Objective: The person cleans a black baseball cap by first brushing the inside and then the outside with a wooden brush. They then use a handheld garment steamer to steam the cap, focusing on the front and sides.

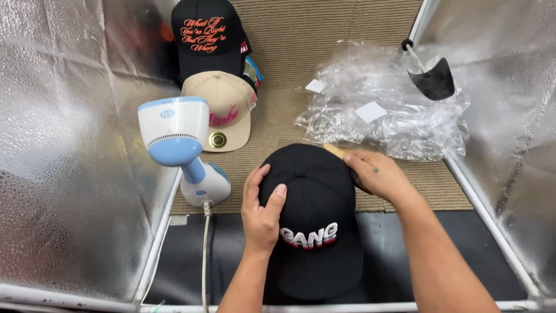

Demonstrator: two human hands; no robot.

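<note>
Far to the left of our fingers we see a white and pale blue handheld steamer (180,148) standing upright, its cord (204,255) trailing down just beside our left wrist. Up beyond the left fingertips lie a tan cap (223,107) with a round gold sticker on its brim and, further off, a black cap with red script (204,36).

Our left hand (262,210) lies flat on the crown of the black cap with white raised letters (315,232), fingers loosely spread, thumb pressed on the fabric; it rests on the cap, not gripping it. This cap sits directly under and between both hands, brim toward us.

Our right hand (376,174) curls over the cap's far right edge, fingers closed on it and on a small tan object (334,150) at the fingertips; we cannot tell what that is.

Past the right fingers lies crumpled clear plastic wrapping (388,110), and beyond it a black curved piece on a white rod (431,78).
</note>
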